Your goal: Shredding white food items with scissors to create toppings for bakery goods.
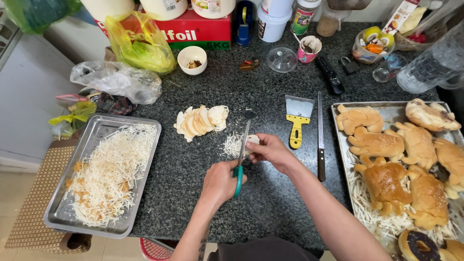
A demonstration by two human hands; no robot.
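At the left edge, one rectangular metal tray [99,126] overhangs the tabletop [270,203], a dark speckled stone slab. The tray holds a loose heap of fine white shreds [113,174] with a few browner bits among them. Far from it lie two plastic bags: a clear crumpled one [116,79] and a yellow one [140,43] with something green inside. One small white bowl [192,59] stands just right of the yellow bag.

In the middle, one fanned stack of thin pale slices [200,121] lies on the stone. Near and to its right is one small pile of cut shreds [232,144].

The left hand [220,182] is closed through the green handles of one pair of scissors [241,159], whose metal blades point far, over the small pile. The right hand [270,151] pinches one pale slice [253,140] between its fingertips, right at the blades.

Right of the hands lie one scraper [298,118] with a flat metal blade and yellow handle, and one long narrow knife [320,140] with a dark handle, side by side but apart. Far from them lies one black remote [330,75].

At the right edge, a second metal tray [338,108] carries about nine glossy, golden-brown buns [377,144], lumpy and paw-shaped, on a bed of pale strips. One chocolate-glazed doughnut [415,246] sits at its near corner.
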